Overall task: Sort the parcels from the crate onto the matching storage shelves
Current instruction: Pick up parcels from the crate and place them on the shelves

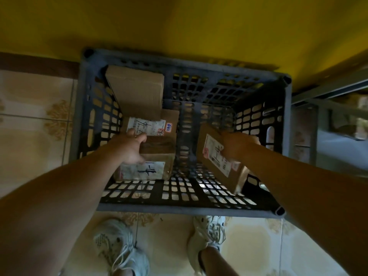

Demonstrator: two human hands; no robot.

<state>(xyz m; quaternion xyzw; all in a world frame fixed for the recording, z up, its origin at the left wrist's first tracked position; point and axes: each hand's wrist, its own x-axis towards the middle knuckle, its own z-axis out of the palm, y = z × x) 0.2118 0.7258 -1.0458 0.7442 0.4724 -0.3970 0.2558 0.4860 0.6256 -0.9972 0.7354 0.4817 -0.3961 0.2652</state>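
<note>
Cardboard parcels (137, 90) lie stacked along the left side of the dark crate (185, 209). I see my right hand (236, 146) gripping one labelled parcel (211, 154), tilted, inside the crate's right half; my left hand (129, 149) rests on the stack, and I cannot tell if it grips

Parcel storeroom or pickup depot, by the look of it. Dark slotted plastic crate (187, 209) at centre frame holds cardboard parcels (135, 90) with printed shipping labels and handwritten marks. Grey metal shelving (326, 86) at right edge. Patterned tiled floor (29, 124) left and bottom, yellow wall (179, 22) across top.
</note>
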